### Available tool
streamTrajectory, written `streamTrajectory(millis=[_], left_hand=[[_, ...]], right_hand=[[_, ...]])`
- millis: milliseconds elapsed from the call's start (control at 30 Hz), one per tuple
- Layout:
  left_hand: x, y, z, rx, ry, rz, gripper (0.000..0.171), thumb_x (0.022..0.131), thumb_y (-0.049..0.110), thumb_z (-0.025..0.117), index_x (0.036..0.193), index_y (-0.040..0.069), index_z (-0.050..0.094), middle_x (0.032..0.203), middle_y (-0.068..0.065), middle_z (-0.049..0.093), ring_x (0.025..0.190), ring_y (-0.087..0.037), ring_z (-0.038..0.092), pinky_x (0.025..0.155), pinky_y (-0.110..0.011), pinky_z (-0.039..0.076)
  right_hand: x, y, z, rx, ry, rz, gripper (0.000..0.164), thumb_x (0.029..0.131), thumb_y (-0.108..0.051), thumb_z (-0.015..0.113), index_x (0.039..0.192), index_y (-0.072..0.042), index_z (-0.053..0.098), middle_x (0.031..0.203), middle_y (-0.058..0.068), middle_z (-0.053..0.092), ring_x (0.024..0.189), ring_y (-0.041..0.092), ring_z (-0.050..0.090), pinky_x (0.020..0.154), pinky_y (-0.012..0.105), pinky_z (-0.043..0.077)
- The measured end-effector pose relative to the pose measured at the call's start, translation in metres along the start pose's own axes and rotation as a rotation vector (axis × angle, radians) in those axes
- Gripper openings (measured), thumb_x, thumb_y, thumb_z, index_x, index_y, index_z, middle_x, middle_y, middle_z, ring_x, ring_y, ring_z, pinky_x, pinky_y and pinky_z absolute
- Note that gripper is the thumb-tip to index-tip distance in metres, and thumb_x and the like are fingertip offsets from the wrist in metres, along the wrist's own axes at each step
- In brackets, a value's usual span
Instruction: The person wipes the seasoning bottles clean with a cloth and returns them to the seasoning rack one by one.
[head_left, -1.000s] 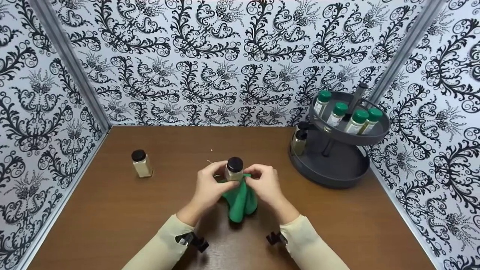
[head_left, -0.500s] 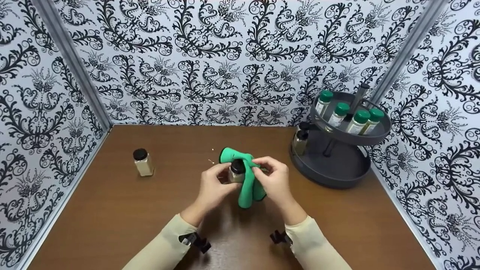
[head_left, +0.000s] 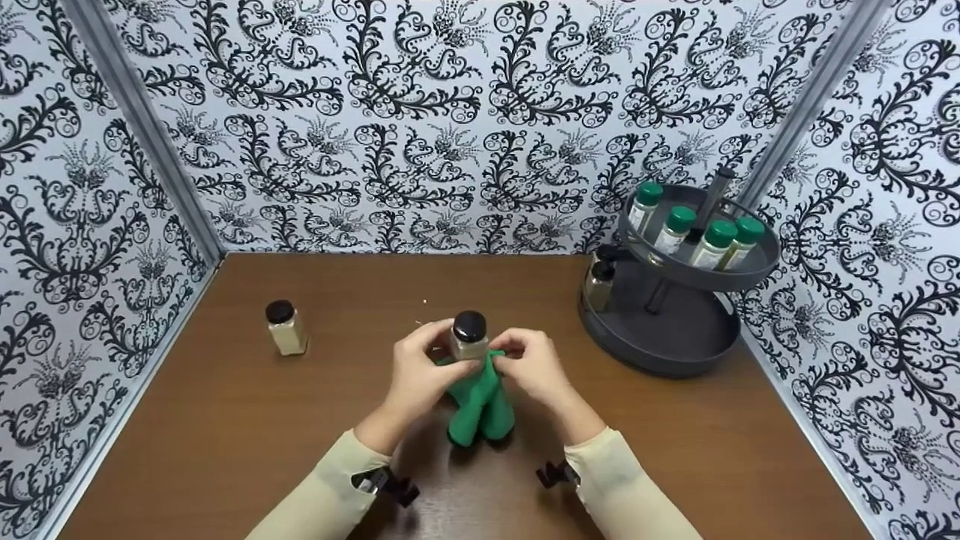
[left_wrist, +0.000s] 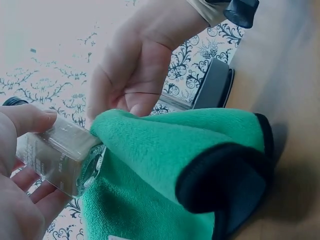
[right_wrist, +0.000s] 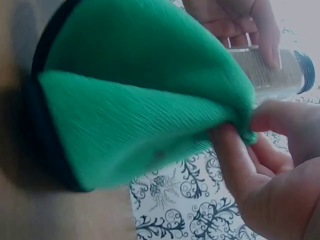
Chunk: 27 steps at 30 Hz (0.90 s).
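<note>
My left hand (head_left: 420,375) grips a clear spice jar (head_left: 469,346) with a black lid, thumb on one side and fingers on the other. Its lid points up in the head view, and pale contents show through the wall in the left wrist view. A green cloth (right_wrist: 135,115) with a dark edging hangs in folds from my right hand (head_left: 532,367), which pinches it by a gathered part. The cloth touches or lies close against the jar's base (left_wrist: 90,170) in the left wrist view. Its lower folds hang just above the brown table (head_left: 345,450).
Another black-lidded jar (head_left: 286,330) with pale contents stands at the left. On the right is a dark two-tier rack (head_left: 660,352), with several green-capped jars (head_left: 712,244) above and black-lidded jars (head_left: 598,289) below. Small crumbs (head_left: 424,301) lie beyond the hands. Patterned walls enclose the table.
The cloth swung up and round the jar's far side half a second ago, and now hangs below and in front of it again. Both hands kept their holds and shifted slightly.
</note>
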<state>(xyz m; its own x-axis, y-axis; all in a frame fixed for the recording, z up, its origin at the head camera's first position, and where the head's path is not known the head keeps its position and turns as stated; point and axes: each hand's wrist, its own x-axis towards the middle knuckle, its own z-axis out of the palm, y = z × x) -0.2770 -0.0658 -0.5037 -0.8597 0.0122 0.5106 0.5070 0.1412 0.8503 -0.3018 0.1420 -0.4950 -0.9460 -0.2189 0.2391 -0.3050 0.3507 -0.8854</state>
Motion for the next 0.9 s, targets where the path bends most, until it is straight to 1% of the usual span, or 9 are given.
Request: streamTrajectory(millis=[100, 233, 300, 367, 500, 600, 733, 833, 900], left_hand=[[0.0, -0.001, 0.0, 0.013, -0.012, -0.01, 0.053, 0.074, 0.011, 0.096, 0.124, 0.017, 0.078, 0.106, -0.003, 0.077, 0.092, -0.016, 0.072, 0.081, -0.041, 0.065], [0.0, -0.003, 0.002, 0.015, -0.048, -0.042, 0.053, 0.073, 0.006, 0.094, 0.123, 0.013, 0.078, 0.105, -0.006, 0.079, 0.092, -0.016, 0.073, 0.081, -0.036, 0.065], [-0.001, -0.005, 0.004, 0.009, -0.067, -0.054, 0.053, 0.073, 0.003, 0.092, 0.123, 0.009, 0.077, 0.105, -0.008, 0.079, 0.094, -0.017, 0.074, 0.083, -0.035, 0.065], [-0.001, -0.005, 0.005, 0.007, -0.076, -0.059, 0.052, 0.072, 0.001, 0.09, 0.122, 0.006, 0.077, 0.105, -0.011, 0.079, 0.094, -0.018, 0.075, 0.083, -0.036, 0.066], [-0.001, -0.005, 0.005, 0.024, -0.067, -0.062, 0.051, 0.072, 0.0, 0.09, 0.121, 0.007, 0.077, 0.105, -0.01, 0.079, 0.094, -0.019, 0.075, 0.083, -0.035, 0.066], [0.0, -0.003, 0.003, 0.017, -0.04, -0.057, 0.052, 0.072, 0.002, 0.093, 0.122, 0.011, 0.078, 0.106, -0.008, 0.079, 0.094, -0.02, 0.075, 0.083, -0.034, 0.065], [0.001, 0.003, -0.002, 0.009, -0.014, -0.027, 0.053, 0.072, 0.008, 0.096, 0.122, 0.015, 0.078, 0.108, -0.004, 0.078, 0.094, -0.02, 0.075, 0.084, -0.033, 0.065], [0.002, 0.008, -0.004, 0.02, 0.0, -0.016, 0.053, 0.073, 0.011, 0.097, 0.122, 0.018, 0.079, 0.108, -0.001, 0.077, 0.093, -0.018, 0.075, 0.084, -0.033, 0.065], [0.003, 0.008, -0.005, 0.03, 0.003, -0.016, 0.052, 0.073, 0.011, 0.097, 0.122, 0.018, 0.078, 0.107, -0.001, 0.076, 0.092, -0.017, 0.074, 0.083, -0.034, 0.065]], right_hand=[[-0.003, -0.01, 0.0, 0.118, 0.109, -0.035, 0.013, 0.085, 0.007, 0.075, 0.095, 0.001, 0.08, 0.094, 0.016, 0.079, 0.08, 0.009, 0.069, 0.075, 0.021, 0.057], [-0.012, -0.029, -0.004, 0.257, 0.248, -0.128, 0.01, 0.086, 0.008, 0.077, 0.096, 0.007, 0.078, 0.091, 0.011, 0.078, 0.078, 0.007, 0.07, 0.072, 0.02, 0.058], [-0.016, -0.035, -0.006, 0.304, 0.293, -0.181, 0.011, 0.087, 0.01, 0.076, 0.098, 0.01, 0.077, 0.091, 0.01, 0.078, 0.078, 0.007, 0.071, 0.071, 0.02, 0.059], [-0.018, -0.038, -0.007, 0.317, 0.305, -0.22, 0.013, 0.087, 0.011, 0.076, 0.1, 0.011, 0.076, 0.093, 0.012, 0.079, 0.081, 0.007, 0.074, 0.073, 0.022, 0.061], [-0.015, -0.033, -0.007, 0.241, 0.261, -0.21, 0.013, 0.088, 0.011, 0.075, 0.1, 0.006, 0.078, 0.096, 0.017, 0.079, 0.085, 0.006, 0.074, 0.075, 0.022, 0.062], [-0.01, -0.023, -0.004, 0.133, 0.179, -0.14, 0.014, 0.086, 0.009, 0.074, 0.096, 0.0, 0.08, 0.095, 0.016, 0.079, 0.084, 0.005, 0.072, 0.076, 0.02, 0.06], [-0.005, -0.009, 0.003, 0.007, 0.044, -0.064, 0.015, 0.083, 0.008, 0.072, 0.093, -0.002, 0.079, 0.091, 0.013, 0.079, 0.078, 0.007, 0.069, 0.073, 0.02, 0.057], [-0.004, -0.002, 0.008, 0.004, -0.003, -0.028, 0.015, 0.082, 0.008, 0.071, 0.093, -0.001, 0.078, 0.09, 0.014, 0.079, 0.076, 0.01, 0.068, 0.069, 0.021, 0.057], [-0.003, -0.002, 0.009, 0.029, 0.017, -0.013, 0.015, 0.082, 0.008, 0.071, 0.093, 0.0, 0.078, 0.09, 0.015, 0.078, 0.076, 0.011, 0.068, 0.067, 0.021, 0.057]])
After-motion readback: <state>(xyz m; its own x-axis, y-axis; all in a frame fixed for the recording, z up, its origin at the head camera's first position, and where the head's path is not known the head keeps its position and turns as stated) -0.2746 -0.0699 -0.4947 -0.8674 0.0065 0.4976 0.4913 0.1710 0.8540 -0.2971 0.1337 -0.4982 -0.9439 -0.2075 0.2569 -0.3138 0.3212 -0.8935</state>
